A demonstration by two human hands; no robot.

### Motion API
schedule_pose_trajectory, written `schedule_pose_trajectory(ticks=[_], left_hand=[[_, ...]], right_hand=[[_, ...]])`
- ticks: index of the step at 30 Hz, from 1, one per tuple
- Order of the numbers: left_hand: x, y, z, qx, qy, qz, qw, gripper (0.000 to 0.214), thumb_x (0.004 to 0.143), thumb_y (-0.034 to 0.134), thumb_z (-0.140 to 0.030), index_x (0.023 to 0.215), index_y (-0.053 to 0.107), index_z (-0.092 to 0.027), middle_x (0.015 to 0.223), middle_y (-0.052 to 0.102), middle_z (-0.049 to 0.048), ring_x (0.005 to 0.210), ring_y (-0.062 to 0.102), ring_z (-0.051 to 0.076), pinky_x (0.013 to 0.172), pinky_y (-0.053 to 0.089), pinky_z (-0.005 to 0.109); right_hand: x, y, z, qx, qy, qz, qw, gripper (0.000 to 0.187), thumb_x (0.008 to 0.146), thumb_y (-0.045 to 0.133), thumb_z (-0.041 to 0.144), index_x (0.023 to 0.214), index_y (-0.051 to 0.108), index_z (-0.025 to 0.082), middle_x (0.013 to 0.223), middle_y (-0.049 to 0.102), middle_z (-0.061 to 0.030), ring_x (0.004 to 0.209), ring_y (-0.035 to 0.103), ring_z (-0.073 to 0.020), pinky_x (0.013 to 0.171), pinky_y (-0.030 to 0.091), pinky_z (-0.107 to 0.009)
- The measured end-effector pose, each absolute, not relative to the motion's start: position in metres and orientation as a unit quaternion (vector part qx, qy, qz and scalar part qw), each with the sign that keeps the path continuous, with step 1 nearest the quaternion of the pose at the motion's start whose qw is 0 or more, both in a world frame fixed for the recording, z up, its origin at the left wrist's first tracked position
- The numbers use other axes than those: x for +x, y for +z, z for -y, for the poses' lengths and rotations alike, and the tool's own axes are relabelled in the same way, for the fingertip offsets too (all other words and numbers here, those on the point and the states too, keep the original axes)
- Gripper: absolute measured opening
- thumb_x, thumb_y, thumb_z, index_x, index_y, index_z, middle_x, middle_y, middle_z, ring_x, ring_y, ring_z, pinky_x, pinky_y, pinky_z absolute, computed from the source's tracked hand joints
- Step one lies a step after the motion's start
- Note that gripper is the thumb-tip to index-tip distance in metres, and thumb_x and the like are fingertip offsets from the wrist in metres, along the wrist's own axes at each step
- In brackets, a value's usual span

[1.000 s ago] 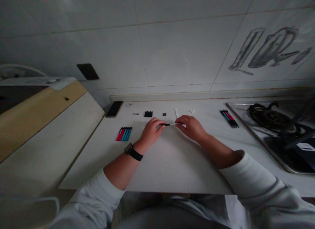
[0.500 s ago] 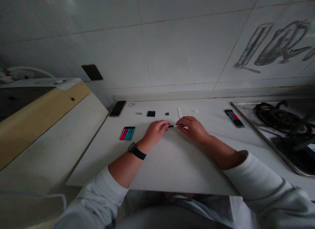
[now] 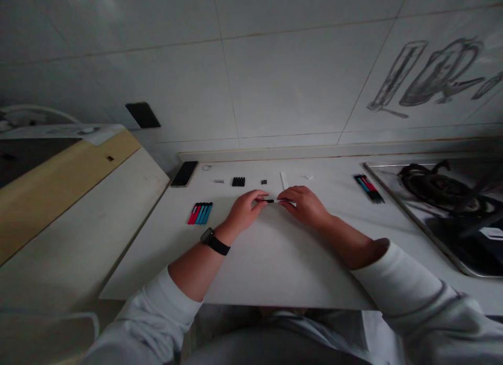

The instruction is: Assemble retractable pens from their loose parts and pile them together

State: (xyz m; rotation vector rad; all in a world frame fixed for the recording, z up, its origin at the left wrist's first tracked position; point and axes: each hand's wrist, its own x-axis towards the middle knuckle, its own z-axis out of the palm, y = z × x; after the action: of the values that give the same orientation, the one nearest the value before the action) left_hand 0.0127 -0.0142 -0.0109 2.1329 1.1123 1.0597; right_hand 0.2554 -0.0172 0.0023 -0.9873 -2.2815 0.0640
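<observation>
Left hand (image 3: 244,210) pinches black pen part (image 3: 269,201), mid-frame; right hand (image 3: 305,205) pinches slim piece (image 3: 290,201), roughly in line. Black pen part's long axis runs left-right between hands, nearer left. Can't tell whether they touch. White strips (image 3: 283,180) lie just above right hand.

Looks plastic on the black pen part (image 3: 270,201), smooth and matt on the worktop (image 3: 283,265), metallic and shiny along the hob (image 3: 413,220) at three o'clock.

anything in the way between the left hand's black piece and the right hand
Nothing visible stands between the black piece in the left hand and the right hand; the white strips lie beyond, toward the wall.
</observation>
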Motion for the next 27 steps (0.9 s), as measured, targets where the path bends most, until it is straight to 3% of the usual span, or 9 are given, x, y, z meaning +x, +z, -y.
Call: schedule_pose_trajectory(ticks=[4,6,10,13,16,21,23,26,27], left_hand=[[0.0124,-0.0109,0.0135,0.779,0.410,-0.406,0.244,0.030,0.096,0.066,-0.026,0.126,0.062,-0.021,0.111,0.073,0.0069,0.102,0.068,0.019,0.096,0.053,0.036],[0.0120,-0.0104,0.0129,0.784,0.390,-0.419,0.241,0.018,0.102,0.056,-0.031,0.111,0.067,-0.019,0.105,0.073,0.0067,0.098,0.068,0.019,0.092,0.053,0.035],[0.0120,-0.0105,0.0121,0.801,0.336,-0.438,0.231,0.032,0.106,0.047,-0.033,0.083,0.065,-0.019,0.083,0.069,0.0040,0.082,0.065,0.019,0.082,0.053,0.034],[0.0127,-0.0113,0.0127,0.799,0.358,-0.422,0.234,0.010,0.098,0.061,-0.028,0.096,0.066,-0.019,0.096,0.071,0.0045,0.091,0.067,0.019,0.087,0.053,0.034],[0.0127,-0.0111,0.0135,0.791,0.377,-0.414,0.245,0.019,0.095,0.067,-0.029,0.111,0.064,-0.020,0.109,0.071,0.0063,0.099,0.067,0.019,0.092,0.053,0.035],[0.0122,-0.0096,0.0130,0.805,0.337,-0.426,0.239,0.033,0.107,0.043,-0.036,0.089,0.065,-0.019,0.090,0.071,0.0053,0.088,0.066,0.019,0.086,0.053,0.035],[0.0125,-0.0095,0.0131,0.809,0.329,-0.428,0.233,0.029,0.105,0.048,-0.032,0.085,0.064,-0.019,0.087,0.070,0.0047,0.086,0.065,0.019,0.085,0.052,0.035],[0.0132,-0.0098,0.0138,0.805,0.352,-0.415,0.238,0.007,0.096,0.063,-0.025,0.099,0.064,-0.019,0.099,0.071,0.0047,0.094,0.066,0.019,0.089,0.052,0.033],[0.0132,-0.0099,0.0140,0.801,0.363,-0.411,0.242,0.011,0.095,0.065,-0.025,0.104,0.064,-0.019,0.103,0.071,0.0050,0.096,0.066,0.018,0.090,0.052,0.033]], right_hand=[[0.2554,0.0042,0.0177,-0.377,0.025,0.866,0.327,0.013,0.099,0.062,0.026,0.102,0.073,0.020,0.094,0.076,-0.0073,0.086,0.069,-0.0219,0.083,0.047,-0.035],[0.2553,0.0048,0.0184,-0.378,0.023,0.866,0.326,0.014,0.100,0.061,0.027,0.102,0.073,0.020,0.094,0.076,-0.0074,0.086,0.069,-0.0219,0.084,0.047,-0.036],[0.2558,0.0044,0.0185,-0.379,0.019,0.869,0.318,0.015,0.100,0.061,0.028,0.102,0.073,0.020,0.095,0.077,-0.0078,0.087,0.068,-0.0220,0.085,0.046,-0.036],[0.2564,0.0041,0.0176,-0.381,0.015,0.868,0.318,0.016,0.100,0.061,0.029,0.102,0.073,0.020,0.095,0.077,-0.0082,0.087,0.069,-0.0222,0.084,0.046,-0.035],[0.2563,0.0051,0.0178,-0.382,0.014,0.866,0.322,0.016,0.100,0.061,0.029,0.102,0.073,0.020,0.096,0.077,-0.0084,0.087,0.069,-0.0226,0.085,0.046,-0.036],[0.2558,0.0065,0.0195,-0.375,0.020,0.869,0.322,0.016,0.100,0.060,0.028,0.102,0.074,0.021,0.096,0.077,-0.0087,0.088,0.069,-0.0232,0.086,0.047,-0.038],[0.2564,0.0054,0.0190,-0.374,0.018,0.869,0.323,0.017,0.100,0.059,0.028,0.102,0.074,0.021,0.096,0.077,-0.0088,0.088,0.069,-0.0234,0.086,0.047,-0.038],[0.2579,0.0031,0.0170,-0.376,0.012,0.869,0.320,0.017,0.100,0.059,0.028,0.102,0.074,0.021,0.096,0.077,-0.0087,0.088,0.069,-0.0234,0.086,0.047,-0.038],[0.2583,0.0027,0.0165,-0.376,0.011,0.870,0.318,0.017,0.100,0.060,0.029,0.103,0.074,0.021,0.096,0.077,-0.0087,0.088,0.068,-0.0233,0.086,0.047,-0.038]])
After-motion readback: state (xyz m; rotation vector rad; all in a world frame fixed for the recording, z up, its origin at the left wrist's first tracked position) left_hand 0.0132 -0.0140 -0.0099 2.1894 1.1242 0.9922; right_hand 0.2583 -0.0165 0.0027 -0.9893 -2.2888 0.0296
